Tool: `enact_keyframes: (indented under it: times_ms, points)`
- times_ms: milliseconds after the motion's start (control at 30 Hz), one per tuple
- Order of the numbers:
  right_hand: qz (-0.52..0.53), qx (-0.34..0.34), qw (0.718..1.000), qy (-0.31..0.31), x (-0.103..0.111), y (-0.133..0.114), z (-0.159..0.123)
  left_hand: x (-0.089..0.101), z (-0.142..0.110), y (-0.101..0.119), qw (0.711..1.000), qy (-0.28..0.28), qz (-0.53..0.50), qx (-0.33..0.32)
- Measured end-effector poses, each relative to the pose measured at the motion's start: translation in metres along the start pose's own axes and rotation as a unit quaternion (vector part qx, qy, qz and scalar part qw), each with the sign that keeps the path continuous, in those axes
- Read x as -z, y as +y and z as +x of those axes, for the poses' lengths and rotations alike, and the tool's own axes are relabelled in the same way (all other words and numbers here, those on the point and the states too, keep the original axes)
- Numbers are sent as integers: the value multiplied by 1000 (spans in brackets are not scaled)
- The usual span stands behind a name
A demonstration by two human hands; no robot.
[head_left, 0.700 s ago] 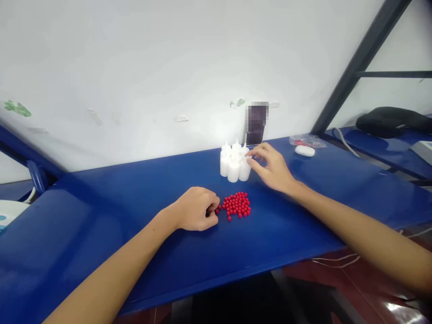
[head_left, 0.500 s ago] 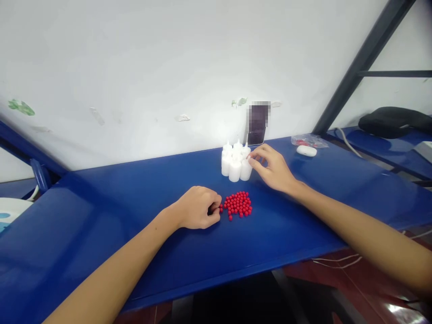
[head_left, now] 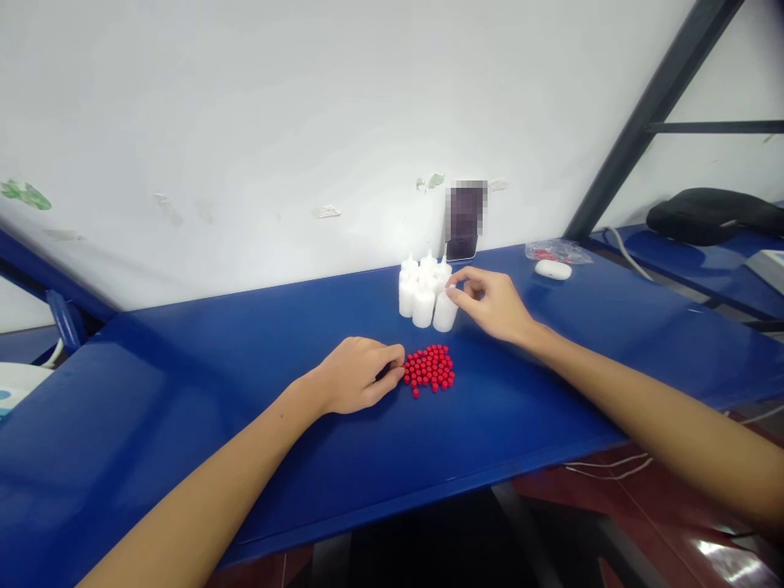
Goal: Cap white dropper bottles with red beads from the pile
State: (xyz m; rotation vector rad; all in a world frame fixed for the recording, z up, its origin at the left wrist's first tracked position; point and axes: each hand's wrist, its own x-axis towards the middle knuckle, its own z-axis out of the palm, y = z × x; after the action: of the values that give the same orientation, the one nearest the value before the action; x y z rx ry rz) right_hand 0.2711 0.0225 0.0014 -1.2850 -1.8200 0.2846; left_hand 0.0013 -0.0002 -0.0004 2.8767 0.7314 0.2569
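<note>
Several white squeeze bottles (head_left: 422, 309) with pointed nozzles stand upright in a tight cluster towards the wall. My right hand (head_left: 490, 300) pinches the nozzle of the front right bottle (head_left: 445, 314), which stands slightly apart from the others. Nearer to me, many small red caps (head_left: 432, 367) lie in a loose patch on the blue table. At the left edge of that patch, my left hand (head_left: 364, 376) has its thumb and forefinger closed on a red cap, mostly covered by the fingertips.
A phone (head_left: 464, 220) leans on the white wall behind the bottles. At the back right lie a clear bag (head_left: 559, 251) with red pieces and a white earbud case (head_left: 553, 269). The blue table's (head_left: 343, 523) front edge runs below my forearms.
My right hand has drawn the front right bottle a little towards me, away from the cluster. My left thumb and forefinger have closed at the edge of the red caps.
</note>
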Motion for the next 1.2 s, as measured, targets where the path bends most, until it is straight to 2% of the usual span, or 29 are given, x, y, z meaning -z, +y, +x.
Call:
enact_keyframes:
  times_ms: [233,400,433,500,667,767,933,1067,1200]
  points:
    - [21,51,998,-30,-5,-2,-3,-2,0,0,1000,23,1,-8]
    - [115,44,990,-71,-9,-7,-7,-4,0,6,986,161,-8,-48]
    - [140,37,986,-83,-10,-7,-8,-4,0,8,983,175,2,-60]
    - [185,23,977,-106,-12,-9,-10,-6,0,13,980,170,38,-93]
    - [231,-19,962,-144,-14,-13,-11,-8,3,24,972,104,140,-158]
    - [241,-39,958,-148,-15,-13,-10,-8,4,25,974,75,147,-154]
    - [301,-81,937,-159,-19,-9,-10,-9,4,23,979,51,150,-131]
    - [305,-98,940,-117,-23,-8,-11,-9,4,23,979,48,150,-133]
    - [259,-97,960,-40,-20,-12,-14,-8,4,25,970,83,157,-164]
